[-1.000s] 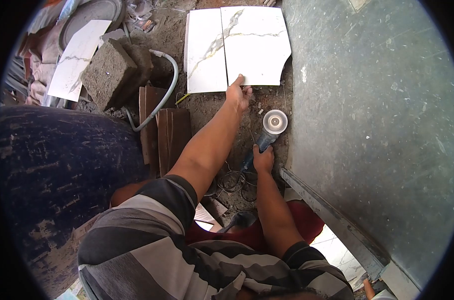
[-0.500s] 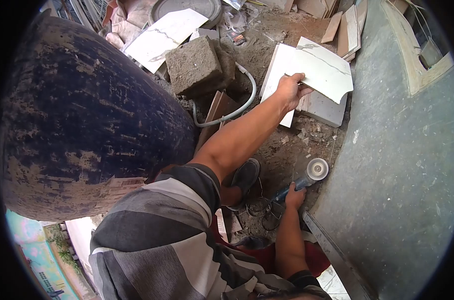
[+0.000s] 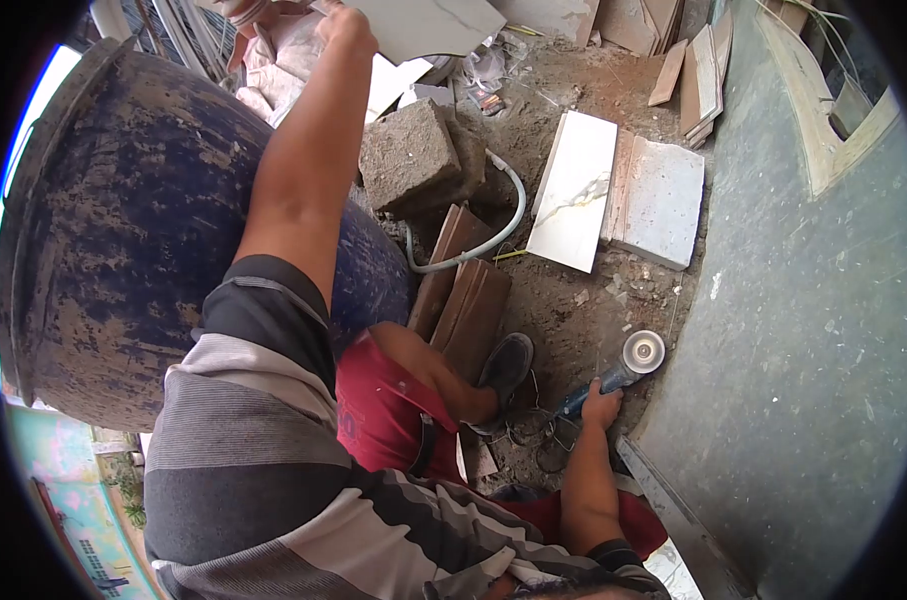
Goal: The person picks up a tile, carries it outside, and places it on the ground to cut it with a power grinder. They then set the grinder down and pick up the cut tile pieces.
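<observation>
My left hand is raised at the top of the view, its fingers closed on the edge of a white tile that the frame cuts off. Low on the right, my right hand is wrapped round the blue body of an angle grinder, whose round disc faces up near the ground. Another white tile with a gold-grey vein lies beyond the grinder, beside a pale slab.
A large dark blue barrel stands at the left. Near the middle are a rough block, a curved grey hose and brown tiles. More tile pieces lean by the grey surface at right. A cable runs by my shoe.
My left hand has carried its tile from above the pale slab up and to the left, uncovering the slab and the veined tile. My right hand still holds the grinder in nearly the same place.
</observation>
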`<state>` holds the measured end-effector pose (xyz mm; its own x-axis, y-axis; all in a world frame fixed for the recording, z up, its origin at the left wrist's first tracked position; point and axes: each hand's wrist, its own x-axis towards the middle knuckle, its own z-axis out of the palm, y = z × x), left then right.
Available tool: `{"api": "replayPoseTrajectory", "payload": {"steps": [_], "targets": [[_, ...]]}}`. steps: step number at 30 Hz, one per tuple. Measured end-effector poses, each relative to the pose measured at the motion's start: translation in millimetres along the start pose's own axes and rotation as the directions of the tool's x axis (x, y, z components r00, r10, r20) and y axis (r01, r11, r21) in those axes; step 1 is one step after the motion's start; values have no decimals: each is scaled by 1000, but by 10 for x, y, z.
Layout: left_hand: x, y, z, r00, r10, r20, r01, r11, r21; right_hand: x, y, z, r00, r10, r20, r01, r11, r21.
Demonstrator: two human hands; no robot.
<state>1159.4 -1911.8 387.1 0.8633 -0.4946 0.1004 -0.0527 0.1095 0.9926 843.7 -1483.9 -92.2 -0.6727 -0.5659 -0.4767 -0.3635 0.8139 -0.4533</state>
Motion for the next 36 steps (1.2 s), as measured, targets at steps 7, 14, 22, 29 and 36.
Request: {"api": "replayPoseTrajectory", "payload": {"steps": [7, 14, 22, 29, 36], "targets": [[1353, 194, -140, 990, -5, -138, 56, 929, 367, -44, -65, -73, 1000, 5, 18, -5, 1000, -3], [1707, -108, -504, 962, 125, -242, 35, 823, 567, -46, -123, -113, 1000, -13, 0, 13, 999, -41], [2215, -408, -470, 922, 201, -332, 129, 650, 749, -43, -118, -68, 999, -19, -34, 18, 1000, -23], [2576, -1054, -616, 783, 237, -575, 374, 559, 740, 2, -2, 34, 996, -66, -53, 69, 995, 66], [3292, -1850, -928, 822, 299, -485, 232, 602, 764, 1, -14, 26, 998, -59, -38, 62, 995, 79]]}}
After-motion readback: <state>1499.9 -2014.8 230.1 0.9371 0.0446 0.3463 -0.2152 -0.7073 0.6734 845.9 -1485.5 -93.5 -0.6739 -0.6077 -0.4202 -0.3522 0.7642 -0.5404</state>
